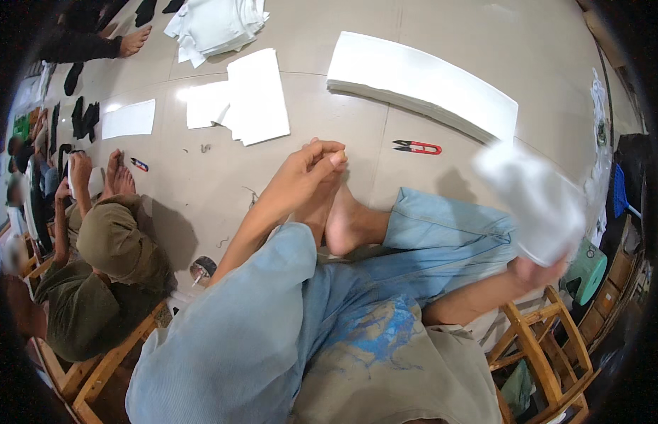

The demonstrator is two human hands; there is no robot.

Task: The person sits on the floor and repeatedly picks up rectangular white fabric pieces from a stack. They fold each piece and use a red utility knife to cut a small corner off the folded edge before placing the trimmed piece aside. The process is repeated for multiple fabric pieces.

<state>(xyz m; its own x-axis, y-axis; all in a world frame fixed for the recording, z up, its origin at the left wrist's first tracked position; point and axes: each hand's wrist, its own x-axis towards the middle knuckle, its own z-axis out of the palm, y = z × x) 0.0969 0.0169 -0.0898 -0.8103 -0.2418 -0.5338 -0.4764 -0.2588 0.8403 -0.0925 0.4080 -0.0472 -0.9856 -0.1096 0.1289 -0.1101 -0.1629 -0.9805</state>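
My left hand is over my bare foot, its thumb and fingertips pressed together; whatever may be pinched there is too small to make out. On the right, my right hand grips a folded white cloth, smeared by motion, raised beside my bent knee. Beyond my feet, red-handled thread snips lie on the floor. A long stack of white cloths stands behind the snips. Farther left lies a smaller pile of folded white cloths.
To my left, a person in an olive head covering sits low, with blue snips nearby. Another white cloth heap lies at the back. A wooden stool frame and a green container stand at the right. Loose threads dot the tiled floor.
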